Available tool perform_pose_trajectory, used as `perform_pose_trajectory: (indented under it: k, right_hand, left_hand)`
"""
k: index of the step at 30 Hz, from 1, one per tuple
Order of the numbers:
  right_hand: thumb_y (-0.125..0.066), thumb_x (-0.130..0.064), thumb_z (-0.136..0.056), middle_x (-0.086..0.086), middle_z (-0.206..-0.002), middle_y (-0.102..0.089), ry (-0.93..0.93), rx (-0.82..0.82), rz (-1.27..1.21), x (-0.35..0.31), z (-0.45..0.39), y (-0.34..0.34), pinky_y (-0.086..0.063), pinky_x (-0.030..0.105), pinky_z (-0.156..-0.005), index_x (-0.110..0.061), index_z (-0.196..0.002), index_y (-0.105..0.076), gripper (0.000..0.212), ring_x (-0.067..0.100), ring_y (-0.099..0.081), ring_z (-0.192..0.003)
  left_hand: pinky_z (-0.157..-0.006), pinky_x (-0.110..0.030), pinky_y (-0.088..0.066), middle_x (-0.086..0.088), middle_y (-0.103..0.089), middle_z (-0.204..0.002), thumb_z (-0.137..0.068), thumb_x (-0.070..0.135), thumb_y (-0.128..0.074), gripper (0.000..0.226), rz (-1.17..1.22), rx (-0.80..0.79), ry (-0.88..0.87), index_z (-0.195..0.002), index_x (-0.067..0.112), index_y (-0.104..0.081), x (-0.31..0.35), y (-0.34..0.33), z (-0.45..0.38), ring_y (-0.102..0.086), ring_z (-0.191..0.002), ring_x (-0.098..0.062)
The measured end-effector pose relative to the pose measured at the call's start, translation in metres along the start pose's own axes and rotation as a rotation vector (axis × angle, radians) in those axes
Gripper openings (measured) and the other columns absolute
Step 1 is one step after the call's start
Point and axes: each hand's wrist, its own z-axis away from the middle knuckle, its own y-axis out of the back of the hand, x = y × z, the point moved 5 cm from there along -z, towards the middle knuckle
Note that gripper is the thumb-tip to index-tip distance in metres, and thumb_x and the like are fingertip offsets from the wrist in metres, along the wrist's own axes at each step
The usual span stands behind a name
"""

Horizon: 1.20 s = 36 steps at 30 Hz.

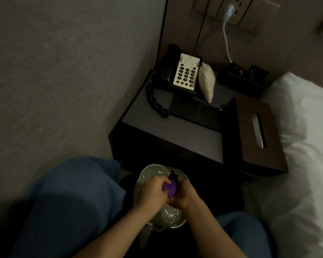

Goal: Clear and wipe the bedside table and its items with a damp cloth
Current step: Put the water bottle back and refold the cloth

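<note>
**Wringing the cloth over the bowl before the table is touched**

Your left hand (153, 190) and right hand (183, 197) are both closed around the purple cloth (169, 189), bunched into a wad between them; each grip is shut on it, the knuckles nearly touching, just above the pale green bowl (142, 178) of water that sits on the floor between your knees; a dark corner of the cloth pokes up at the far side of the wad. Judged from this, you are squeezing it out, and wiping has not begun.

The cloth will handle soft, limp and wet; it should be light but likely to drip, so wring it until merely damp, then hold it folded flat under your palm rather than by a corner.

Beyond the bowl stands the bedside table (138, 116), still loaded: a black telephone (183, 73) with its coiled cord (156, 101) at the back, a small cream pillow-shaped sachet (206, 82) leaning beside it, a dark tray (194, 112) in the middle, a dark organiser box (242, 81) at the rear, and a wooden tissue box (257, 135) on the bed side; keep water away from the telephone and the white charger cable (227, 40) plugged in above; the tissue box lifts best by its two long sides.
</note>
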Motion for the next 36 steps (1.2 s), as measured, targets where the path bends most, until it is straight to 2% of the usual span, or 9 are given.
perform_pose_trajectory:
  k: [4, 8, 12, 16, 21, 23, 26, 30, 36]
  right_hand:
    - [-0.032, -0.035, -0.101, 0.018, -0.062, -0.068, -0.044, -0.041, -0.038, 0.005, 0.002, 0.001, -0.052, 0.034, -0.059, -0.006, -0.084, -0.058, 0.042, 0.029, -0.064, -0.063]
    - [-0.034, -0.019, -0.096, 0.019, -0.056, -0.064, -0.004, -0.119, -0.173, 0.001, 0.008, 0.001, -0.054, 0.034, -0.042, -0.006, -0.081, -0.056, 0.030, 0.029, -0.065, -0.044]
    - [-0.036, -0.006, -0.089, 0.023, -0.079, -0.073, 0.069, -0.241, -0.184, -0.005, 0.017, 0.000, -0.058, 0.047, -0.051, -0.010, -0.106, -0.062, 0.031, 0.035, -0.072, -0.062]
    - [-0.049, -0.018, -0.084, 0.021, -0.093, -0.073, 0.059, -0.308, -0.143, -0.001, 0.025, -0.006, -0.059, 0.052, -0.058, -0.010, -0.102, -0.067, 0.026, 0.036, -0.072, -0.073]
    - [-0.074, -0.011, -0.074, 0.015, -0.090, -0.074, 0.061, -0.302, 0.053, 0.003, 0.030, -0.011, -0.060, 0.041, -0.058, -0.011, -0.099, -0.071, 0.025, 0.028, -0.074, -0.076]
    - [-0.072, -0.002, -0.071, 0.016, -0.089, -0.074, 0.088, -0.248, 0.110, 0.000, 0.028, -0.007, -0.060, 0.039, -0.056, -0.010, -0.105, -0.065, 0.036, 0.027, -0.074, -0.074]
    - [-0.064, -0.001, -0.083, 0.014, -0.077, -0.068, 0.113, -0.152, 0.144, -0.007, 0.023, -0.006, -0.056, 0.028, -0.045, -0.008, -0.095, -0.061, 0.015, 0.020, -0.069, -0.055]
    - [-0.047, -0.011, -0.099, 0.003, -0.063, -0.049, 0.116, -0.117, 0.175, -0.014, 0.015, -0.018, -0.028, 0.012, -0.029, -0.012, -0.087, -0.053, 0.014, 0.006, -0.043, -0.032]
    - [-0.043, -0.024, -0.102, 0.001, -0.051, -0.038, 0.265, 0.162, 0.582, -0.004, 0.003, -0.017, -0.019, 0.011, -0.039, -0.018, -0.067, -0.044, 0.035, 0.010, -0.027, -0.031]
  left_hand:
    - [-0.080, -0.023, -0.052, -0.005, -0.068, -0.094, -0.085, -0.006, -0.057, 0.032, 0.324, -0.243, 0.059, -0.104, 0.015, -0.072, 0.005, -0.005, -0.003, -0.064, -0.093, -0.015]
    - [-0.073, -0.016, -0.047, -0.007, -0.066, -0.087, -0.082, -0.015, -0.052, 0.036, 0.374, -0.455, 0.014, -0.104, 0.006, -0.072, 0.010, -0.003, -0.004, -0.060, -0.085, -0.014]
    - [-0.069, -0.018, -0.044, -0.008, -0.062, -0.084, -0.079, -0.019, -0.050, 0.040, 0.467, -0.232, 0.021, -0.079, 0.019, -0.062, 0.005, 0.002, -0.015, -0.058, -0.080, -0.016]
    - [-0.068, -0.026, -0.049, 0.003, -0.059, -0.076, -0.078, -0.002, -0.066, 0.031, 0.333, 0.108, -0.011, -0.071, 0.026, -0.055, -0.003, 0.015, -0.017, -0.060, -0.073, -0.015]
    - [-0.075, -0.027, -0.049, 0.004, -0.065, -0.089, -0.084, 0.018, -0.062, 0.011, -0.047, 0.084, -0.123, -0.081, 0.023, -0.071, 0.000, 0.013, -0.014, -0.059, -0.089, -0.014]
    - [-0.080, -0.026, -0.050, 0.004, -0.063, -0.092, -0.083, 0.018, -0.066, 0.011, 0.025, 0.013, -0.069, -0.086, 0.023, -0.075, -0.005, 0.012, -0.019, -0.060, -0.092, -0.014]
    - [-0.082, -0.024, -0.050, 0.003, -0.060, -0.090, -0.083, 0.015, -0.068, 0.013, 0.181, 0.052, -0.013, -0.093, 0.019, -0.075, -0.007, 0.012, -0.021, -0.061, -0.088, -0.012]
    - [-0.080, -0.027, -0.047, -0.004, -0.054, -0.094, -0.088, 0.006, -0.059, 0.020, 0.382, 0.190, -0.011, -0.097, 0.021, -0.066, -0.005, 0.018, -0.021, -0.058, -0.085, -0.018]
    - [-0.080, -0.032, -0.048, -0.011, -0.059, -0.101, -0.091, -0.001, -0.048, 0.025, 0.514, 0.206, 0.030, -0.093, 0.020, -0.062, -0.012, 0.021, -0.022, -0.058, -0.092, -0.022]
